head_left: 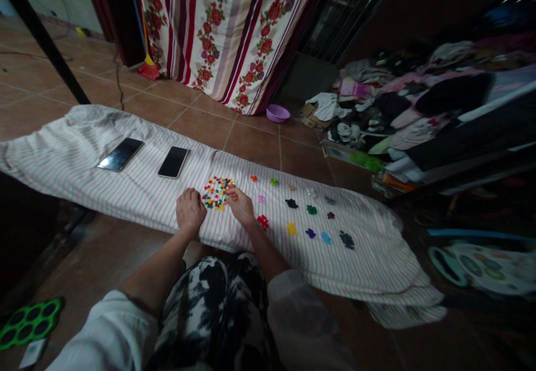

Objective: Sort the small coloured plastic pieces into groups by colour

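Note:
A pile of mixed-colour small pieces (215, 193), too small to name, lies spread in a rough round on the striped cloth (146, 201). To its left my left hand (190, 210) rests on the cloth with fingers curled in; what they may hold is hidden. My right hand (240, 205) pinches at the pile's right edge, thumb and fingertips together, their content too small to make out. Further right, pieces sit sorted by colour: red (262, 222), yellow (291, 228), black (291, 203), dark green (311, 210), light blue (326, 237), dark grey (347, 240) and several other small heaps.
Two dark-screened devices, a larger one (121, 154) and a phone (173, 162), lie on the cloth at left. Beyond are a floral curtain (218, 36), a purple basin (278, 114) and heaped clothes (402, 97). A green-framed object (31, 322) is at lower left.

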The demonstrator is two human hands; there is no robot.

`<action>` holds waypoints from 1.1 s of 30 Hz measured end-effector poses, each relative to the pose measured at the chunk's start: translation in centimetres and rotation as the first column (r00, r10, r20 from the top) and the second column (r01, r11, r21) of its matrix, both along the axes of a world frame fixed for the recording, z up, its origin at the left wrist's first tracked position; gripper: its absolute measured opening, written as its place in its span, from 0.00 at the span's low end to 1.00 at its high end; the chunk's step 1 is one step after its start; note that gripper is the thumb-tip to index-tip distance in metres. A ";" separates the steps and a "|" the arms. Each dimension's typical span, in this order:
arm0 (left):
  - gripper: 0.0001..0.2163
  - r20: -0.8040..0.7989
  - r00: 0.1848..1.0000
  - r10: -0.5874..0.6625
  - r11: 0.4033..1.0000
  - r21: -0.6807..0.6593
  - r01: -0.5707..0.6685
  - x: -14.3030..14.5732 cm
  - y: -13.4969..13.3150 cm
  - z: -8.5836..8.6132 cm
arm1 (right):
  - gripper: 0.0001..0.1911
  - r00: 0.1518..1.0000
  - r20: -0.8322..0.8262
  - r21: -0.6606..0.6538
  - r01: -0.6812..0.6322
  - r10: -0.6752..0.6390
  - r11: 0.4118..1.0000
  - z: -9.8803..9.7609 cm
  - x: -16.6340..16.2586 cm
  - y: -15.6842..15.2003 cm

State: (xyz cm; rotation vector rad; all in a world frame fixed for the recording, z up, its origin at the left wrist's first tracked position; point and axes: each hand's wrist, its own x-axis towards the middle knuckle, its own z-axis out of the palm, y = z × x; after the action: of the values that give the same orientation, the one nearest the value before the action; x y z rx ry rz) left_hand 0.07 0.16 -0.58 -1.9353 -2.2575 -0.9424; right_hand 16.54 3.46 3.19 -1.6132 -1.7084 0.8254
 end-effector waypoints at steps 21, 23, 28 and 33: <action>0.09 -0.035 0.999 -0.018 0.999 -0.043 0.017 -0.2 -0.3 0.7 | 0.19 0.851 -0.101 0.108 0.524 -0.515 0.845 -1.0 18.4 -9.5; 0.10 -0.033 0.999 -0.026 0.999 -0.047 0.025 -0.2 -0.3 0.8 | 0.20 0.811 -0.112 0.099 0.585 -0.575 0.805 -1.2 20.4 -10.7; 0.10 -0.029 0.999 -0.021 0.998 -0.056 0.019 -0.2 -0.3 1.0 | 0.22 0.701 -0.151 0.103 0.712 -0.697 0.694 -2.0 24.9 -12.5; 0.10 -0.007 1.000 -0.017 0.999 -0.052 0.017 -0.2 -0.2 0.8 | 0.21 0.589 -0.236 0.073 0.804 -0.773 0.590 -3.3 29.0 -12.9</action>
State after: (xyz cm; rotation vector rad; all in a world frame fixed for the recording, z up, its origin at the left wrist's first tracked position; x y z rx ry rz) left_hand -0.11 -0.06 0.27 -1.9780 -2.2876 -0.8849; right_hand 45.50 -9.42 -0.07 -1.8527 -0.7197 0.3235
